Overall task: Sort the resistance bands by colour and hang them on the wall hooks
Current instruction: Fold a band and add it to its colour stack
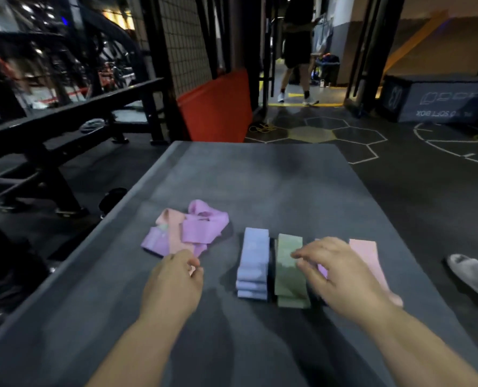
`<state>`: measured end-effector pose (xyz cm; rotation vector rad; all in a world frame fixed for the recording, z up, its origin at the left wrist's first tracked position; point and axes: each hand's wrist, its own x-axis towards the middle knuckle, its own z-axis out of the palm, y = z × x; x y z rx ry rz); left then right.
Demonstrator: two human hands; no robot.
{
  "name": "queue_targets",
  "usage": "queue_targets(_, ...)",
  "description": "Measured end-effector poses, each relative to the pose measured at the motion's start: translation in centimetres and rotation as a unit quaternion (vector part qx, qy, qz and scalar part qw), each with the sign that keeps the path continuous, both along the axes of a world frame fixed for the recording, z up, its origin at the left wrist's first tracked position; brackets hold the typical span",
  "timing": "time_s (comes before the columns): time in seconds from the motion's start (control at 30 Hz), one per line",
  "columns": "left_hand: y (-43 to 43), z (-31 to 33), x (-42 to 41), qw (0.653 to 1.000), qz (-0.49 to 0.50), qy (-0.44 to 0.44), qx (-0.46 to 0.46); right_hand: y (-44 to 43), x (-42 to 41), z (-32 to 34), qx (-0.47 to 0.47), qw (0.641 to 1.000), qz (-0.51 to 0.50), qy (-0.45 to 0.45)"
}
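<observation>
A loose heap of purple and peach resistance bands (187,231) lies on the grey padded box top (232,174). To its right lie flat stacks side by side: blue bands (253,261), green bands (288,272), a purple band (322,270) mostly hidden under my right hand, and pink bands (367,258). My left hand (173,283) sits at the near edge of the heap, fingers curled, with a bit of pink band at its fingertips. My right hand (332,272) hovers with spread fingers over the green and purple stacks.
A black bench rack (73,127) stands to the left, an orange mat (218,107) leans beyond the box, and a grey soft box (438,97) sits far right. A person (298,48) stands in the far doorway. A grey shoe (472,277) shows at the right edge.
</observation>
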<state>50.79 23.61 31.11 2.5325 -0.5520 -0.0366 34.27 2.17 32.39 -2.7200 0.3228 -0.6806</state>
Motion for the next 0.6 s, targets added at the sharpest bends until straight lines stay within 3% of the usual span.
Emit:
queue_targets(0.1, 1.8, -1.6, 1.2, 0.999, 0.021, 0.008, 0.047, 3.6, 1.4, -0.5, 0.023, 0.999, 0.030, 0.024)
queue_targets(0.17, 2.6, -2.0, 1.6, 0.998, 0.020, 0.016, 0.062, 6.3, 2.3, -0.6, 0.093, 0.994, 0.044, 0.044)
queue_targets(0.3, 3.6, -2.3, 1.4, 0.996, -0.033, 0.046, 0.065, 11.3, 5.8, -1.0, 0.164, 0.977, 0.041, 0.129)
queue_targets(0.43, 4.6, -2.1, 1.2, 0.991, -0.085, 0.071, 0.072, 15.1, 10.8, -1.0, 0.220, 0.949, -0.035, 0.222)
queue_targets(0.6, 5.4, -1.8, 1.0, 0.985, -0.105, 0.104, 0.090, 16.4, 14.4, -1.1, 0.298, 0.912, -0.153, 0.236)
